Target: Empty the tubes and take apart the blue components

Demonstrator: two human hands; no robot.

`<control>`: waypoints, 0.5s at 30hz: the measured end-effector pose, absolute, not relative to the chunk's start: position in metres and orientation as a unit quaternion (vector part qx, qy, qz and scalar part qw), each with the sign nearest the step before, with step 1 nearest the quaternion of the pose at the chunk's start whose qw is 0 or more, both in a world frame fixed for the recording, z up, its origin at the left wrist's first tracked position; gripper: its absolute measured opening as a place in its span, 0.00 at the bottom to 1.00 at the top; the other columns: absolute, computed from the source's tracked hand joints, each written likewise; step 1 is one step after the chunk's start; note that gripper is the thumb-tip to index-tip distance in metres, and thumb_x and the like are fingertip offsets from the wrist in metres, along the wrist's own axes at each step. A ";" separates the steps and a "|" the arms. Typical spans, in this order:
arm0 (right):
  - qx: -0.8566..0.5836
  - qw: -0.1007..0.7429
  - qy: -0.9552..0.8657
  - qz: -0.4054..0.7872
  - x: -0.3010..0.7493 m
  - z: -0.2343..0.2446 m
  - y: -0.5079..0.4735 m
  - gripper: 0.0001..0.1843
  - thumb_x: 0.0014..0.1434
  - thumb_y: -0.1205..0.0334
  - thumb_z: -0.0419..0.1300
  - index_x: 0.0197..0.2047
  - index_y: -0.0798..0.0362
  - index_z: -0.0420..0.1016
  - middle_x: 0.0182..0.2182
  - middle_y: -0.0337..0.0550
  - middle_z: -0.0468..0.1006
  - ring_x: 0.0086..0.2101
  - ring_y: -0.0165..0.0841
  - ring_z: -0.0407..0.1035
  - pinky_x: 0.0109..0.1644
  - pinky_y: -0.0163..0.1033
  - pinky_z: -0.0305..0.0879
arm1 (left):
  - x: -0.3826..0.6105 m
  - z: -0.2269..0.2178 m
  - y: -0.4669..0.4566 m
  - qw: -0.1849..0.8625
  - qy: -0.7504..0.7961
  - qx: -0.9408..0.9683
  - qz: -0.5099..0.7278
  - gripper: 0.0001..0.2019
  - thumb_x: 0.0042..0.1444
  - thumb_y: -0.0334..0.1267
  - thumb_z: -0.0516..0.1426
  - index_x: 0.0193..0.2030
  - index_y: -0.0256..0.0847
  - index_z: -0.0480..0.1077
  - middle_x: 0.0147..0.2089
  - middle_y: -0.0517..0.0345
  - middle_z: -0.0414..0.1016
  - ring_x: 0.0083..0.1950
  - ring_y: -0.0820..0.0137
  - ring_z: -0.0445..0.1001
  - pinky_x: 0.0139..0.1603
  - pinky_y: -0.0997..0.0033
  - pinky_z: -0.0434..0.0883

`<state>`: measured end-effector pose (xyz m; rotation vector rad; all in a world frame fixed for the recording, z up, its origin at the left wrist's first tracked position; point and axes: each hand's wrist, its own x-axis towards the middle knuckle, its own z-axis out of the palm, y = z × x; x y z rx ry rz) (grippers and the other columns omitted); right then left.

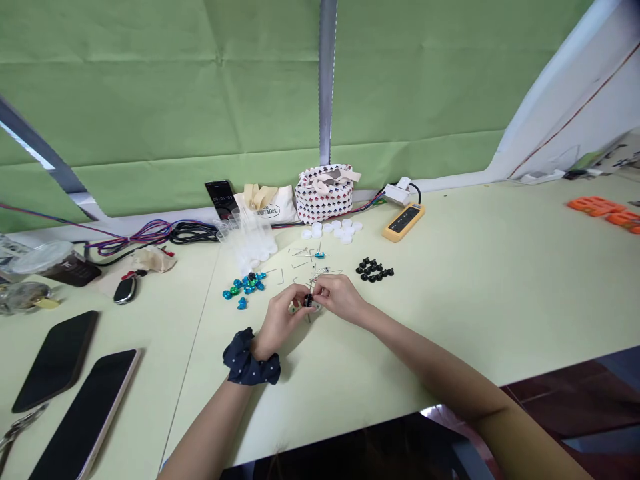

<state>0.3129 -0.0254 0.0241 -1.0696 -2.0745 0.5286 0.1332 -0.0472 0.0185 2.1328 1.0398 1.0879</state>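
My left hand (281, 319) and my right hand (341, 297) meet at the middle of the pale green table (450, 320), their fingertips pinching a small black cylindrical component (309, 301) with thin wire legs. A dark blue scrunchie (251, 358) circles my left wrist. Bent metal wires (305, 260) lie just beyond my fingers. To the left of my hands sits a heap of blue-green beads (246, 287), and to the right a cluster of small black plastic parts (374, 269). White bottle caps (334, 231) lie further back.
Clear plastic tubes (245, 239) stand at the back, near a patterned fabric bag (324, 193) and a yellow device (404, 221). Tangled cables (150, 233) run along the back left. Two smartphones (85, 415) and a key fob (126, 291) lie left; orange pieces (597, 208) lie far right.
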 end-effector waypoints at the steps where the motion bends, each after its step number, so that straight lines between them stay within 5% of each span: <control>1: -0.420 0.364 -0.804 0.211 0.313 0.023 -0.025 0.09 0.47 0.79 0.60 0.23 0.56 0.69 0.21 0.35 0.69 0.22 0.24 0.61 0.29 0.29 0.56 | 0.133 0.018 -0.047 0.276 0.389 0.779 0.407 0.14 0.53 0.38 0.61 0.44 0.43 0.63 0.35 0.59 0.71 0.32 0.73 0.69 0.36 0.70 0.69; 7: -0.395 0.342 -0.837 0.161 0.313 0.019 -0.026 0.05 0.55 0.73 0.59 0.33 0.55 0.73 0.27 0.40 0.71 0.27 0.27 0.64 0.32 0.31 0.60 | 0.134 0.018 -0.046 0.342 0.415 0.729 0.423 0.20 0.50 0.36 0.62 0.46 0.43 0.58 0.33 0.60 0.71 0.35 0.70 0.72 0.36 0.70 0.69; 15: -0.424 0.189 -0.884 0.057 0.315 0.032 -0.029 0.11 0.63 0.66 0.52 0.34 0.57 0.75 0.32 0.45 0.71 0.30 0.28 0.65 0.31 0.32 0.54 | 0.129 0.015 -0.037 0.405 0.415 0.675 0.457 0.19 0.50 0.37 0.62 0.47 0.41 0.61 0.32 0.61 0.67 0.34 0.72 0.71 0.37 0.70 0.69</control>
